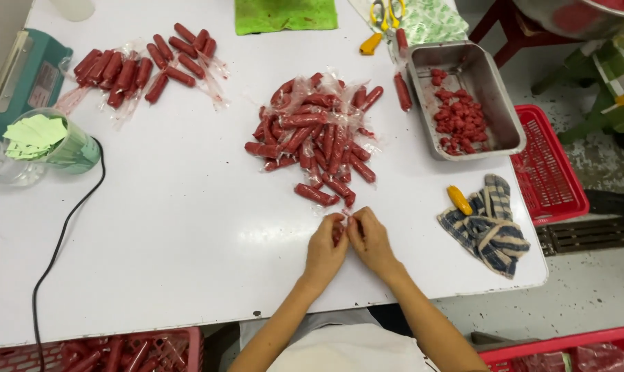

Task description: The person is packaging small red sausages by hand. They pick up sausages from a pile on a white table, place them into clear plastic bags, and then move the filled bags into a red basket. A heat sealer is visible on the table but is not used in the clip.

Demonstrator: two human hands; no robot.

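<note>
My left hand (pixel 325 249) and my right hand (pixel 371 239) meet at the near middle of the white table (pixel 188 227). Together they pinch one small red sausage in clear wrap (pixel 339 231), mostly hidden by the fingers. Just beyond the hands lies a heap of red sausages in clear wrap (pixel 319 134). A second, looser group of the same wrapped sausages (pixel 143 65) lies at the far left of the table.
A metal tray (pixel 498 103) with red pieces stands at the right. A striped cloth (pixel 491 231) and a yellow-handled tool (pixel 459 199) lie near the right edge. Scissors (pixel 384 17), a green cloth (pixel 284 15), a teal sealing machine (pixel 23 76) with black cable, and red baskets (pixel 549 162) surround the table.
</note>
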